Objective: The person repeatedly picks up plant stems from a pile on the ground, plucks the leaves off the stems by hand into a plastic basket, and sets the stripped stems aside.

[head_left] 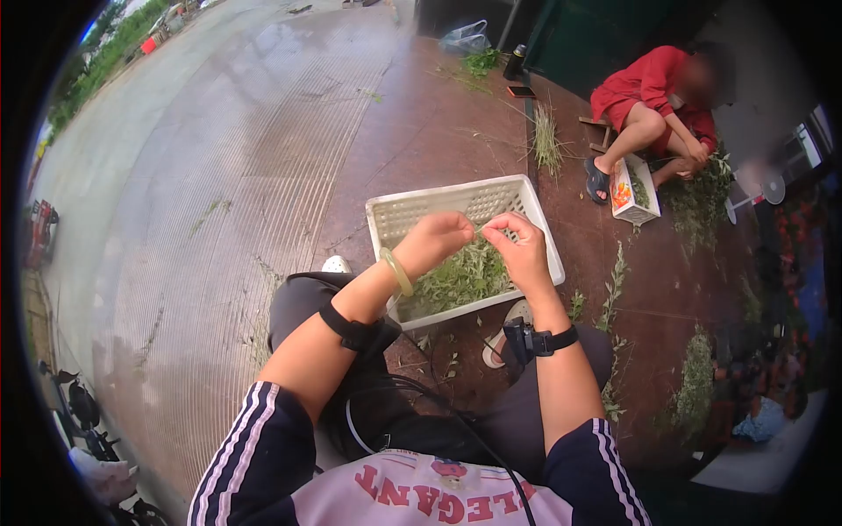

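Above a white plastic crate (379,230), my left hand (443,237) and my right hand (521,247) are close together with fingertips pinched. A thin pale-green plant stem (478,231) runs between them, mostly hidden by the fingers. Loose green leafy sprigs (465,279) cover the bottom of the crate. It stands on the floor between my legs, with slotted sides. A light bangle circles my left wrist, and black straps with small devices sit on both forearms.
A person in red (653,96) sits at the right, hands on leafy stems beside a small white basket (650,210). Cut stalks (545,140), a phone (520,91) and a dark bottle (516,61) lie or stand farther back. Leafy branches (614,285) are strewn at right.
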`<control>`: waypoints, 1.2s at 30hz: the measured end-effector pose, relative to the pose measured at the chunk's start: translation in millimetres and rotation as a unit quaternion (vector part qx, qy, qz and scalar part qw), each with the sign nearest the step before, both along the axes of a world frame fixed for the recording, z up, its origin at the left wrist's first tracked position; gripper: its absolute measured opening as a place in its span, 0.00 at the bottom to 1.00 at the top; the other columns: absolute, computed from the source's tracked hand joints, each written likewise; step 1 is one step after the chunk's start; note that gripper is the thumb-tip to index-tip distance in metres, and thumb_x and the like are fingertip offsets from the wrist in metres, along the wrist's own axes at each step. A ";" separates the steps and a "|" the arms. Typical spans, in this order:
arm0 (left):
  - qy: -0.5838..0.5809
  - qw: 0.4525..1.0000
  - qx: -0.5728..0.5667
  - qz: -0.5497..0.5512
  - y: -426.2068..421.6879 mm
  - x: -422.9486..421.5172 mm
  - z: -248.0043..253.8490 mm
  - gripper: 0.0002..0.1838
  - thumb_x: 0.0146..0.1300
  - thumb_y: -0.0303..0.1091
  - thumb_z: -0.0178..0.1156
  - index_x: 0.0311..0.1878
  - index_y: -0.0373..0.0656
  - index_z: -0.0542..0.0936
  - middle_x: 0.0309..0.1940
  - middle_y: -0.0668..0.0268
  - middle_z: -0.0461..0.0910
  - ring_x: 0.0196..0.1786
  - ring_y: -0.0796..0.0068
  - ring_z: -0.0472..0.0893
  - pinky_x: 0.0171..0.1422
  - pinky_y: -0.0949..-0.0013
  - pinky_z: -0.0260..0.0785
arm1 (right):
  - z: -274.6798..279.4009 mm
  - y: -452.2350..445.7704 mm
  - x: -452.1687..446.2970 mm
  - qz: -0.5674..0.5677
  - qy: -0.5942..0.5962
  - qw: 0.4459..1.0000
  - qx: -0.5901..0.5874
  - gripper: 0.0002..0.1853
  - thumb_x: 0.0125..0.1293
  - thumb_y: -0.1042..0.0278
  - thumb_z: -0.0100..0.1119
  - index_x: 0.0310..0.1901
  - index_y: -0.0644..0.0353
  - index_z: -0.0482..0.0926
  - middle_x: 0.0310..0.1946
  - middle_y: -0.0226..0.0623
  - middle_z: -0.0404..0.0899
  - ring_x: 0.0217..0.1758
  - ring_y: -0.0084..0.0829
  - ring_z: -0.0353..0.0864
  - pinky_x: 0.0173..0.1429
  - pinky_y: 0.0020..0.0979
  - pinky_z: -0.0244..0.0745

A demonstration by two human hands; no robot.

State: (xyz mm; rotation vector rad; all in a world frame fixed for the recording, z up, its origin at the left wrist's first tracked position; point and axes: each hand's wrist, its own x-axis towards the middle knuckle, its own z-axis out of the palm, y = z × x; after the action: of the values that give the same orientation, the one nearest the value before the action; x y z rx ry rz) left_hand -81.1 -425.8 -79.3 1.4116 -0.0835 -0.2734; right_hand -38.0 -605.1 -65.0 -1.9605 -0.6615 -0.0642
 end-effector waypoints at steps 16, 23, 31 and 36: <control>-0.299 0.866 0.034 0.398 170.5 -192.3 205.2 0.15 0.66 0.31 0.49 0.52 0.31 0.73 0.24 0.77 0.64 0.21 0.94 0.54 0.23 0.87 0.45 | 114.4 -74.8 5.1 -0.161 0.111 0.969 0.150 0.23 0.65 0.61 0.53 0.61 0.56 0.66 0.58 0.33 0.70 0.60 0.27 0.68 0.60 0.29 0.58; -0.080 0.770 0.406 0.485 242.8 -255.4 77.0 0.11 0.62 0.26 0.50 0.43 0.33 0.78 0.28 0.66 0.77 0.32 0.81 0.73 0.39 0.77 0.66 | 116.9 -218.1 -29.3 -0.243 0.111 0.929 0.256 0.23 0.66 0.61 0.53 0.60 0.59 0.67 0.56 0.35 0.69 0.53 0.25 0.71 0.57 0.28 0.63; 0.339 0.730 0.568 0.170 307.5 -353.1 -172.2 0.30 0.57 0.44 0.57 0.56 0.31 0.70 0.54 0.44 0.71 0.60 0.50 0.69 0.64 0.61 0.59 | -1.5 -413.1 -175.4 -0.590 0.228 0.683 0.364 0.21 0.61 0.65 0.55 0.57 0.54 0.69 0.52 0.34 0.72 0.44 0.28 0.75 0.47 0.31 0.68; 0.203 0.767 0.527 0.304 342.7 -318.5 -143.0 0.23 0.60 0.35 0.55 0.55 0.31 0.70 0.51 0.50 0.74 0.55 0.62 0.73 0.59 0.64 0.63 | -194.5 -501.8 -297.1 -0.707 0.400 0.477 0.337 0.17 0.58 0.59 0.58 0.50 0.47 0.73 0.41 0.30 0.74 0.40 0.31 0.76 0.41 0.37 0.71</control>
State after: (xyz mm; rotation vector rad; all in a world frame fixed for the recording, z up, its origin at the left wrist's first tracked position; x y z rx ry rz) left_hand -399.6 -83.1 -222.3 2.3533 1.0331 -0.0518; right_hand -335.2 -1106.9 -259.5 -0.9730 1.5191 -0.3238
